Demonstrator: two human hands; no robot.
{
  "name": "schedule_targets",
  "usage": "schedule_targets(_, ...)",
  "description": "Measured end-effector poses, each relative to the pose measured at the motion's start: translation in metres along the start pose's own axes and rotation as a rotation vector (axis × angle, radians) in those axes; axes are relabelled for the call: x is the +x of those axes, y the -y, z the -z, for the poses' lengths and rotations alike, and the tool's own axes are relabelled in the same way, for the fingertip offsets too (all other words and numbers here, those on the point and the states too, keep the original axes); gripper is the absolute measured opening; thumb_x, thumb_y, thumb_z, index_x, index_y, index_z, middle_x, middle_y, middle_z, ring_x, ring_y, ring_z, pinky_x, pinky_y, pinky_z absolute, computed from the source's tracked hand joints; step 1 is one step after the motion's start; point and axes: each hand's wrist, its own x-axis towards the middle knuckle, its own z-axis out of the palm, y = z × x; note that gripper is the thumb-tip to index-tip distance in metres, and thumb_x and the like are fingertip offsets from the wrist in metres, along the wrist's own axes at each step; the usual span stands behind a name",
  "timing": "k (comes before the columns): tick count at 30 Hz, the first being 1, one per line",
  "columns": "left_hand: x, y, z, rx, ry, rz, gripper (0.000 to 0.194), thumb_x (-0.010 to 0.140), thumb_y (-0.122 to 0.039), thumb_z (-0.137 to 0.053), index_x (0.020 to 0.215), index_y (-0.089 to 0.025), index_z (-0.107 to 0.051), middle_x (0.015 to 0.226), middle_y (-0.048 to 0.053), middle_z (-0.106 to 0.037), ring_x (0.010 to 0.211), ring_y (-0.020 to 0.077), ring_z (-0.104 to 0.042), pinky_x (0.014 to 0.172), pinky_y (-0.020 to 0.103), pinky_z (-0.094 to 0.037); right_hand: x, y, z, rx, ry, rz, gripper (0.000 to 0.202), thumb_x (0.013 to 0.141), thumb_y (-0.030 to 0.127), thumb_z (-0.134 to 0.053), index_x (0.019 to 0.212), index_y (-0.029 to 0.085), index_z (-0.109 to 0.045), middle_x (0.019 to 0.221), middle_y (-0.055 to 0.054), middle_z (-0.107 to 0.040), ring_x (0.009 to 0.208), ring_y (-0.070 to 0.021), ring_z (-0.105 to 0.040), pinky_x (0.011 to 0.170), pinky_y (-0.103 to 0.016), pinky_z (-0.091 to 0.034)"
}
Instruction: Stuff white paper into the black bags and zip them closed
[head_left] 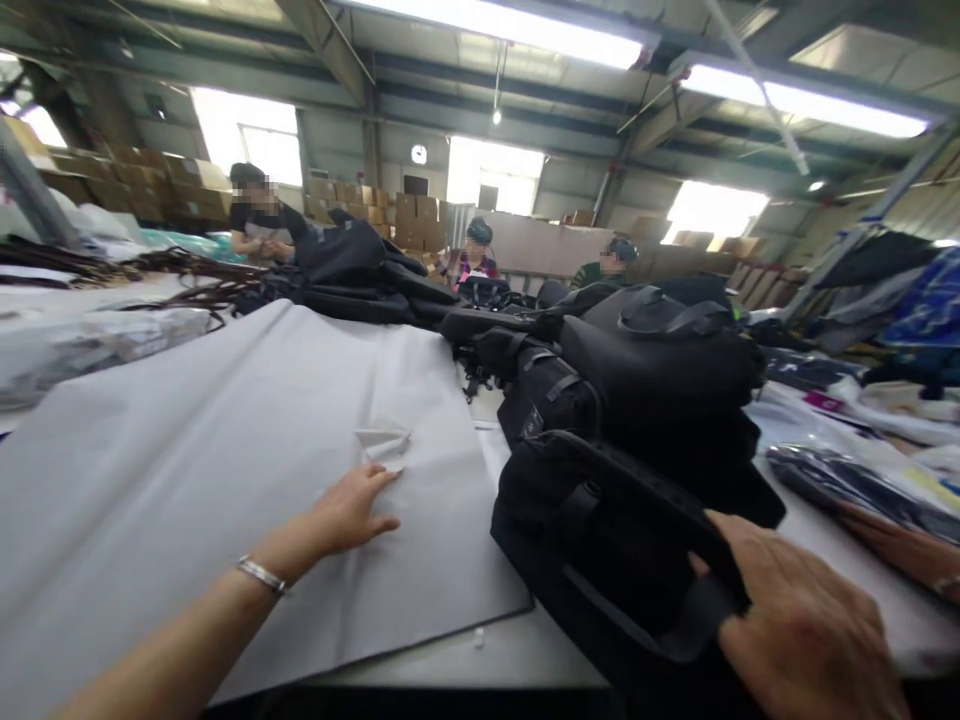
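Observation:
My left hand (pixel 354 515), a silver bracelet at its wrist, reaches over a large white sheet (pixel 225 440) spread on the table. Its fingers are stretched out near a small raised fold (pixel 384 442) in the sheet. At the lower right, my right hand (pixel 806 610) grips the upper edge of a black bag (pixel 600 545). The fingers curl over that edge, and part of them is hidden behind it. A black strap handle (pixel 645 640) hangs on the near side of the bag.
More black bags (pixel 660 360) are heaped behind and along the table's middle. At the right edge another person's hand (pixel 896 540) lies by a plastic-wrapped dark item (pixel 847 480). Brown straps (pixel 187 285) lie at the left. Several people sit or stand farther back.

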Motion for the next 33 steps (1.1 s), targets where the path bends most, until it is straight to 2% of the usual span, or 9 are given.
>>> schedule_targets(3, -0.009, -0.016, -0.014, -0.002, 0.055, -0.049, 0.086, 0.064, -0.056, -0.087, 0.14, -0.023, -0.062, 0.144, 0.016, -0.057, 0.132, 0.0365, -0.055, 0.114, 0.045, -0.045, 0.001, -0.006, 0.005, -0.036, 0.036, -0.001, 0.049, 0.097, 0.047, -0.038, 0.135, 0.022, -0.056, 0.126, -0.015, -0.07, 0.112, -0.0425, -0.067, 0.086, -0.063, -0.05)
schedule_targets(5, -0.009, -0.025, -0.019, 0.016, 0.077, -0.073, 0.084, 0.055, -0.056, -0.092, 0.129, -0.024, -0.069, 0.134, 0.016, -0.062, 0.125, 0.0393, -0.058, 0.108, 0.05, -0.048, -0.004, -0.009, 0.009, -0.055, 0.077, 0.028, 0.053, 0.094, 0.05, -0.042, 0.14, 0.025, -0.054, 0.13, -0.014, -0.069, 0.113, -0.0436, -0.067, 0.085, -0.064, -0.05)
schedule_targets(9, 0.0, -0.031, -0.027, 0.043, 0.094, -0.108, 0.033, 0.079, -0.038, -0.078, 0.107, -0.022, -0.075, 0.113, 0.013, -0.071, 0.11, 0.0345, -0.064, 0.095, 0.046, -0.051, -0.016, -0.008, 0.021, -0.082, 0.147, 0.055, 0.057, 0.092, 0.041, -0.043, 0.146, 0.024, -0.049, 0.14, -0.016, -0.063, 0.122, -0.0449, -0.063, 0.09, -0.065, -0.05)
schedule_targets(11, 0.004, -0.031, -0.032, 0.038, 0.105, -0.141, 0.016, 0.086, -0.029, -0.067, 0.096, -0.022, -0.077, 0.104, 0.013, -0.073, 0.104, 0.0325, -0.065, 0.091, 0.044, -0.051, -0.02, -0.002, 0.027, -0.06, 0.175, 0.051, 0.056, 0.093, 0.038, -0.043, 0.146, 0.021, -0.05, 0.142, -0.016, -0.062, 0.126, -0.0437, -0.061, 0.094, -0.064, -0.051)
schedule_targets(18, 0.01, -0.035, -0.039, -0.028, 0.098, -0.192, 0.021, 0.088, -0.023, -0.053, 0.082, -0.016, -0.072, 0.097, 0.02, -0.072, 0.1, 0.0352, -0.065, 0.091, 0.048, -0.049, -0.024, 0.01, 0.03, 0.162, 0.241, -0.028, 0.045, 0.095, 0.04, -0.052, 0.135, 0.019, -0.06, 0.123, -0.013, -0.073, 0.111, -0.035, -0.071, 0.092, -0.053, -0.058)
schedule_targets(21, 0.015, -0.028, -0.027, -0.141, 0.094, -0.153, 0.017, 0.084, -0.026, -0.055, 0.078, -0.018, -0.068, 0.087, 0.013, -0.072, 0.086, 0.0285, -0.065, 0.081, 0.039, -0.049, -0.021, 0.006, 0.03, 0.182, 0.24, -0.144, 0.044, 0.094, 0.045, -0.054, 0.129, 0.022, -0.066, 0.117, -0.01, -0.076, 0.107, -0.0368, -0.073, 0.087, -0.054, -0.059)
schedule_targets(26, 0.017, 0.002, 0.015, -0.398, -0.01, -0.02, 0.028, 0.08, -0.046, -0.054, 0.072, -0.021, -0.063, 0.072, 0.003, -0.065, 0.074, 0.0207, -0.06, 0.071, 0.03, -0.046, -0.013, -0.004, 0.025, 0.213, 0.283, -0.302, 0.035, 0.093, 0.05, -0.055, 0.112, 0.028, -0.075, 0.099, -0.006, -0.08, 0.094, -0.0361, -0.076, 0.075, -0.048, -0.059)
schedule_targets(30, 0.001, 0.026, 0.045, -0.589, -0.154, 0.161, 0.047, 0.077, -0.065, -0.053, 0.074, -0.019, -0.063, 0.066, 0.0, -0.061, 0.064, 0.018, -0.055, 0.061, 0.028, -0.045, -0.004, -0.008, 0.018, 0.273, 0.167, -0.253, 0.035, 0.094, 0.047, -0.054, 0.111, 0.026, -0.076, 0.101, -0.006, -0.08, 0.09, -0.0341, -0.076, 0.074, -0.044, -0.058)
schedule_targets(33, -0.019, 0.038, 0.062, -0.678, -0.263, 0.266, 0.057, 0.07, -0.075, -0.058, 0.074, -0.019, -0.062, 0.063, 0.0, -0.061, 0.062, 0.0186, -0.055, 0.058, 0.028, -0.045, 0.01, 0.0, 0.02, 0.278, 0.042, -0.171, 0.033, 0.095, 0.045, -0.054, 0.11, 0.026, -0.076, 0.1, -0.006, -0.08, 0.087, -0.0318, -0.077, 0.069, -0.04, -0.057)
